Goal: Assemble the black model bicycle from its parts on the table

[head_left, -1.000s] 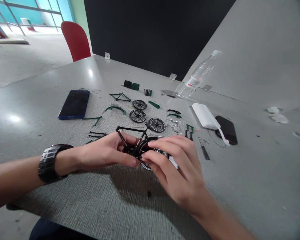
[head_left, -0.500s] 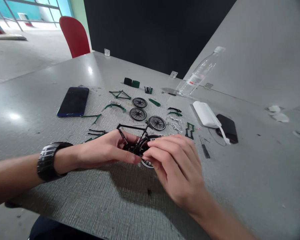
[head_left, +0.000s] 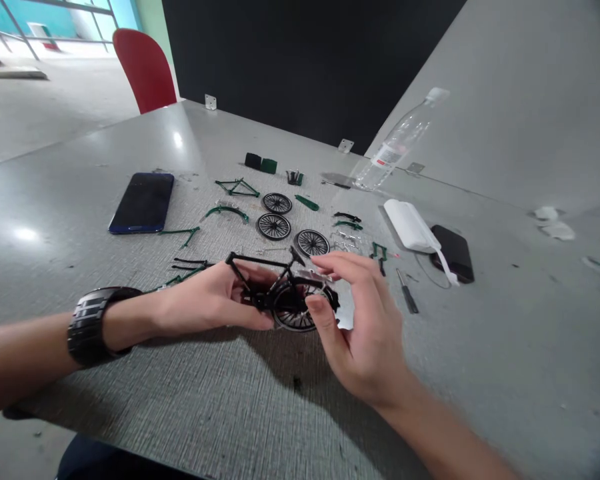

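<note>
A black model bicycle with a saddle and one spoked rear wheel is held just above the table. My left hand is closed around the front and lower part of its frame, fingers partly hidden behind it. Around the rear end, my right hand is open, thumb and fingers apart. Its thumb lies close to the wheel; whether it touches, I cannot tell. Beyond the bicycle lie three loose wheels, one of them the nearest wheel, and a green bicycle frame.
Green and black small parts, such as a curved green fender, are spread over the table. A phone lies left. On the right are a screwdriver, a white case, a black object and a plastic bottle.
My right hand's fingers have spread and drawn back to the right from the rear wheel, uncovering it. My left hand keeps its hold on the bicycle.
</note>
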Available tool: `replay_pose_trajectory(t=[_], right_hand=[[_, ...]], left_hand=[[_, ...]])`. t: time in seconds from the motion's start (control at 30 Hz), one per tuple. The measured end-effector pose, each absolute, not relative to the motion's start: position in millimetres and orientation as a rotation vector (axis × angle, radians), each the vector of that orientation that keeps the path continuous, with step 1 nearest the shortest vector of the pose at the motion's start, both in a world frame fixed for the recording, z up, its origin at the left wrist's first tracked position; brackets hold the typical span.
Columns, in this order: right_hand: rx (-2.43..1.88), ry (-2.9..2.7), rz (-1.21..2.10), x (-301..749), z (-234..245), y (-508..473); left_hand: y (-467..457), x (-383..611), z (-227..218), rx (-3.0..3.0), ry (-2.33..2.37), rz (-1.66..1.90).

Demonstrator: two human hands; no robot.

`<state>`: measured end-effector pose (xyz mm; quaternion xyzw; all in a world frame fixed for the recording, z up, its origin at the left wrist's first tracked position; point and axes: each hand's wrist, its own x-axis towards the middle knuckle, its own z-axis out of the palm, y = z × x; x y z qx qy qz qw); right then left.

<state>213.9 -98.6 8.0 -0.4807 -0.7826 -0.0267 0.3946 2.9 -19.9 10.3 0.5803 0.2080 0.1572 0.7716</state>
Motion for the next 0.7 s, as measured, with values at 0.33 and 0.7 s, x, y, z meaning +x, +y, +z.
replay_pose_trajectory(t=[0.33, 0.7], right_hand=[[-1.306, -2.023, 0.105, 210.3, 5.0, -100.7], [-1.250, -2.060, 0.139, 209.7, 5.8, -101.9]], left_hand=[[-21.3, 4.4, 10.3, 1.338, 0.483, 0.309], [-20.9, 2.1, 5.7, 1.385, 0.463, 0.253]])
